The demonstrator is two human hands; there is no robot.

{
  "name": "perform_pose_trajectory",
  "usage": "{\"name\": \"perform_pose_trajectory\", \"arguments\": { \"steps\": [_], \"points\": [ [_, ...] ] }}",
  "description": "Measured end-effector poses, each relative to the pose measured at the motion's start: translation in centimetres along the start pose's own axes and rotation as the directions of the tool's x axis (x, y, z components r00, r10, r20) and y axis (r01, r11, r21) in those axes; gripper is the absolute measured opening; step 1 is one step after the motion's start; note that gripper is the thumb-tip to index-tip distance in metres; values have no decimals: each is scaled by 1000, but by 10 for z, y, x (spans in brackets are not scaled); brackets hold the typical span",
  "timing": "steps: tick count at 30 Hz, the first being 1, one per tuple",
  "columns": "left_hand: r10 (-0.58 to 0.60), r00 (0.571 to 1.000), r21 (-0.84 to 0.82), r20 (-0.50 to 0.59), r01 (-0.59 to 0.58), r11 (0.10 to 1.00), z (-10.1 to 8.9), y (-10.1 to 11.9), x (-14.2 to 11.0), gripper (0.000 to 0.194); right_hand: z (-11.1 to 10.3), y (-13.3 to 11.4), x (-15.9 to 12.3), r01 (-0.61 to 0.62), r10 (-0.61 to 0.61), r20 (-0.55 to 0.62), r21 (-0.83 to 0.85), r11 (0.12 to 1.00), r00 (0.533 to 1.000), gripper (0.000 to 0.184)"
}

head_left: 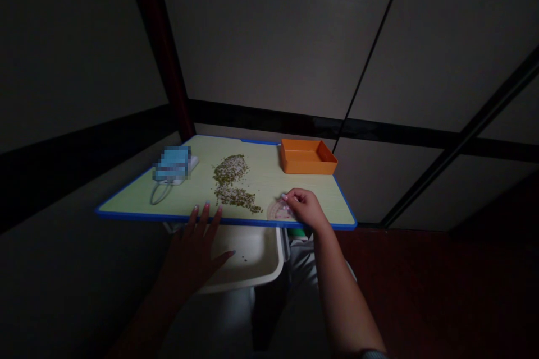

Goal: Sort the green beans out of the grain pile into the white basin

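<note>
A pale green table (138, 193) with a blue rim carries a scattered heap of small green and white grains (232, 182). My right hand (306, 207) rests on the table's near edge, its fingers closed on a clear pinkish protractor (278, 211) lying flat just right of the grains. My left hand (197, 247) is flat and spread over a white tray (261, 258) held below the table's front edge, fingertips reaching the rim. A few grains lie in the tray.
An empty orange box (307, 157) stands at the table's far right corner. A blurred blue item with a white device and a looped cable (172, 171) sits at the far left. Dark wall panels surround the table.
</note>
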State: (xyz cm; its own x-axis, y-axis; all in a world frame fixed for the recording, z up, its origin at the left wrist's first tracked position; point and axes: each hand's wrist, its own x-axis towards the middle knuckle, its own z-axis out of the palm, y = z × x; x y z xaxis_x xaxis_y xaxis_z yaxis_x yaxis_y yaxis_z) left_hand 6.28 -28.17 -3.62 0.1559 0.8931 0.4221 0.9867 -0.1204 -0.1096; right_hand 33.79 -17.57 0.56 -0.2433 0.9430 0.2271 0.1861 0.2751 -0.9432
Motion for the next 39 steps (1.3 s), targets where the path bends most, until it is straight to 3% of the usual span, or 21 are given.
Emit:
{"name": "perform_pose_trajectory", "arguments": {
  "steps": [13, 21, 27, 33, 39],
  "points": [
    [85, 995, -92, 50, -81, 993, 0, -14, 4, 108, 1, 2, 1, 36, -34, 37, -52, 998, 999, 29],
    [150, 984, -101, 92, -141, 985, -3, -18, 2, 123, 1, 4, 3, 36, -37, -42, -28, 999, 998, 31],
    [104, 992, -91, 78, -97, 991, -3, -11, 1, 116, 5, 10, 8, 19, -36, -187, -95, 995, 982, 30],
    [58, 997, -83, 60, -53, 995, -7, -5, 1, 105, 7, 4, 5, 65, -79, -73, -182, 981, 994, 29],
    [68, 998, -48, 10, -67, 997, -1, -5, -2, 102, 7, -2, 4, 79, -104, -69, -299, 951, 992, 28]
  ]
}}
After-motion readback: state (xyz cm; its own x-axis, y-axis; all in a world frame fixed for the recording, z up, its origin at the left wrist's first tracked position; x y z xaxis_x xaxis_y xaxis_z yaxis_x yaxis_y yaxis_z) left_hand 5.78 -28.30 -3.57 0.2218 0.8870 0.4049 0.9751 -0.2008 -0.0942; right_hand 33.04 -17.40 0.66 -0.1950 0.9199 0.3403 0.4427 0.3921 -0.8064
